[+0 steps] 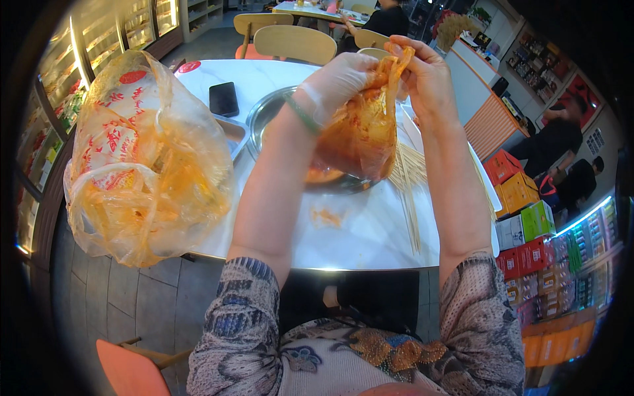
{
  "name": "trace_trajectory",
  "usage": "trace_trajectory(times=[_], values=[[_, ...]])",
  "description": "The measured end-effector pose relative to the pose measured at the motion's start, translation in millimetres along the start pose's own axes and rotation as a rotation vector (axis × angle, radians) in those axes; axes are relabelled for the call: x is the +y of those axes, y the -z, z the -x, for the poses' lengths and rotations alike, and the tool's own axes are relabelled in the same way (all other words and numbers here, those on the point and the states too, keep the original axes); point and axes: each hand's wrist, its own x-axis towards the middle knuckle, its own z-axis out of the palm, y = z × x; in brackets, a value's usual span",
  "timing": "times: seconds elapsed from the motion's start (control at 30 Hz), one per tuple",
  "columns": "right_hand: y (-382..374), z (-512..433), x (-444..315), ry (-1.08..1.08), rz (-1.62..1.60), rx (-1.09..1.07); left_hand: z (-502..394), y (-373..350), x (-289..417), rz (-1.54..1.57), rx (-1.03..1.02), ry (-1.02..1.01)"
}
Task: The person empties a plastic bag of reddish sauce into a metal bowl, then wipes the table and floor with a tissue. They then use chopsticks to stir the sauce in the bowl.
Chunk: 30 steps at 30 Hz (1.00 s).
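A clear plastic bag (364, 131), smeared with orange-red sauce or oil, hangs above a round steel basin (255, 116). My left hand (342, 81), in a thin translucent glove with a green bangle at the wrist, grips the bag near its neck. My bare right hand (421, 69) pinches the bag's twisted top from the other side. What fills the bag cannot be made out through the stained film. Orange matter shows in the basin under it. A bundle of thin bamboo skewers (408, 173) lies on the table just right of the basin.
A large oil-stained plastic bag (148, 173) with red print occupies the table's left side. Near it are a black phone (224, 99) and a metal tray (233, 133). An orange smear marks the white tabletop (337, 242). Chairs (295, 43) stand beyond; people are farther off.
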Motion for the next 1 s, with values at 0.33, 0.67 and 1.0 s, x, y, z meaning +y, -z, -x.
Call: trace_trajectory(times=[0.33,0.67,1.0], values=[[15.1,15.9,3.9,-0.026,0.048,0.033,-7.3,-22.4,-8.9,-0.044,0.194,0.031],[46.2,148.4,63.3,-0.658,-0.298,0.445,-9.6,-29.7,-6.8,0.131,0.325,-0.145],[33.4,156.7,73.7,-0.879,-0.627,0.516,-1.5,-26.6,6.3,0.276,0.283,-0.136]])
